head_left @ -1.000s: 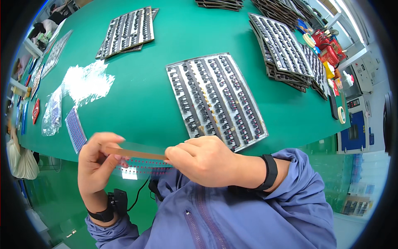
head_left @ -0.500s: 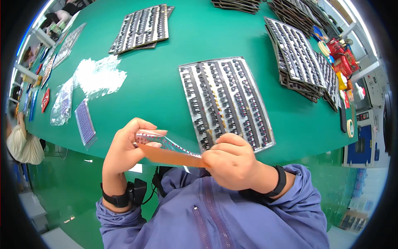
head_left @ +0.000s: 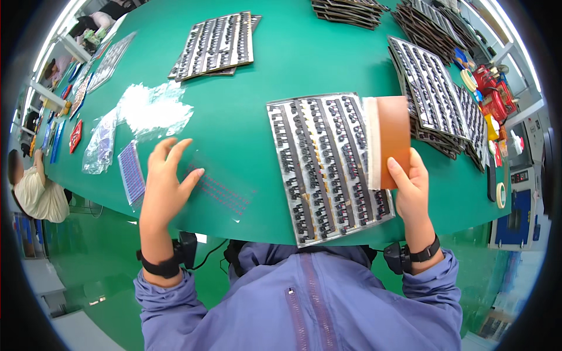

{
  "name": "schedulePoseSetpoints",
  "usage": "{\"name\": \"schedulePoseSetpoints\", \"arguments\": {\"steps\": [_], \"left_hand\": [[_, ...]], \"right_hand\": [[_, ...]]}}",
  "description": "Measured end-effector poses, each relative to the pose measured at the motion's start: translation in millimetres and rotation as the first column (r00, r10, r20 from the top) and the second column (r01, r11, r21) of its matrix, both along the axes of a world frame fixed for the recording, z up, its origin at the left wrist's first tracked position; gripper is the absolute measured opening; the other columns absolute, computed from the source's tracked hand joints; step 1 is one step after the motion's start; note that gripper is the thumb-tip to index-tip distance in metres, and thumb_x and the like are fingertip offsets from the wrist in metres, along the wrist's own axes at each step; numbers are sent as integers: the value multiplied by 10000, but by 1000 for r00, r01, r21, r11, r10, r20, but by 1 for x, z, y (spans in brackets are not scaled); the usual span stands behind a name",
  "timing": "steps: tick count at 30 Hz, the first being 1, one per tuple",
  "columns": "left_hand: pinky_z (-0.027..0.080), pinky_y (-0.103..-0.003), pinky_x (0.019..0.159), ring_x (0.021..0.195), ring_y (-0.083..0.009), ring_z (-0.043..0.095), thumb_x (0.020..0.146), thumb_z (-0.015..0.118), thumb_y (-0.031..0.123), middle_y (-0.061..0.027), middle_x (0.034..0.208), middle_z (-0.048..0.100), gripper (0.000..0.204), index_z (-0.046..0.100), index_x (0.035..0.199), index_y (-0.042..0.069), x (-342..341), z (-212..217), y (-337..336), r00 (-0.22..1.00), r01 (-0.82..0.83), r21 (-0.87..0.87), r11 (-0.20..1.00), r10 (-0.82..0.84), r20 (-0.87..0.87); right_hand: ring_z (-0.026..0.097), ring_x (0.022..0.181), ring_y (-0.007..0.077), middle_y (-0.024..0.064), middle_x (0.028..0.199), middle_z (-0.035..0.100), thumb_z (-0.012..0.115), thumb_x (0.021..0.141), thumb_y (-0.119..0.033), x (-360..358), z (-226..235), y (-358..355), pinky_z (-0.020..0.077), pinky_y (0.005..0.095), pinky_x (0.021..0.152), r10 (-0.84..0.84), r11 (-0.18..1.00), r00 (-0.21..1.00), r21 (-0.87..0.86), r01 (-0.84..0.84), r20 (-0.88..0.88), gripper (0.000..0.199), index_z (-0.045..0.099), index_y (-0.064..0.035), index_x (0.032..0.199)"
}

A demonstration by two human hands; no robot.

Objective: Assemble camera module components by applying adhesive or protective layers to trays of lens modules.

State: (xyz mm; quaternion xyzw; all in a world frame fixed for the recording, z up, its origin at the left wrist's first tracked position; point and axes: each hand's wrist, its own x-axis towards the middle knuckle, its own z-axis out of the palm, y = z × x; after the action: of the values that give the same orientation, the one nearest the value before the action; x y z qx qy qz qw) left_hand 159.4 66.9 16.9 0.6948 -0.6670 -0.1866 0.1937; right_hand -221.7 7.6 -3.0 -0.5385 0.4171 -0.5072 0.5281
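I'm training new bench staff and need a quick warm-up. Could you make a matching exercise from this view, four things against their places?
Things
1. Brown sheet
2. Clear sheet
3. Purple sheet
4. Nearest tray

Places
A. On the table, between the two hands, with rows of black parts
B. Just left of the left hand
C. Held in the right hand
D. On the table, by the left hand's thumb

Pairs: 1-C; 2-D; 3-B; 4-A
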Motion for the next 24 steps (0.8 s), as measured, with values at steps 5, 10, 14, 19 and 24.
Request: {"name": "schedulePoseSetpoints", "arguments": {"steps": [5,10,14,19,24], "left_hand": [[291,-481,1089,1350,-412,321,778,723,117,-233,1463,313,617,478,1340,44,-97,-18,14,972,164,-350,922,-212,-104],[249,-546,1099,1394,-495,192,787,737,177,-288,1518,172,739,384,1422,42,-140,-33,15,887,377,-324,868,-439,-144],[308,-528,1079,1363,-487,284,755,754,148,-293,1488,254,764,389,1418,37,-131,-30,23,841,425,-341,838,-505,-195],[423,-487,1000,1231,-413,455,708,786,138,-217,1323,463,572,586,1229,15,-130,-18,31,861,449,-312,837,-499,-99],[447,-437,837,1009,-298,551,642,783,68,-77,1002,573,341,667,963,61,-138,-31,7,836,501,-424,755,-549,9]], "right_hand": [[613,951,97,65,1096,638,573,946,-65,3,-17,-6,495,250,836,3,995,995,104,-14,101,220,544,17,1148],[594,1011,103,73,1138,625,549,953,-60,3,-22,0,474,261,885,17,997,997,68,-22,80,247,541,27,1184],[591,1034,113,81,1147,620,533,959,-51,-2,-16,22,475,268,893,1,990,996,137,-13,89,267,516,34,1211],[617,940,103,63,1086,633,579,939,-47,-7,-1,47,508,258,801,34,982,999,183,-38,27,286,510,31,1205],[601,692,79,12,857,637,708,862,-103,3,17,30,496,253,572,237,936,938,318,-151,-252,273,562,-12,1075]]}}
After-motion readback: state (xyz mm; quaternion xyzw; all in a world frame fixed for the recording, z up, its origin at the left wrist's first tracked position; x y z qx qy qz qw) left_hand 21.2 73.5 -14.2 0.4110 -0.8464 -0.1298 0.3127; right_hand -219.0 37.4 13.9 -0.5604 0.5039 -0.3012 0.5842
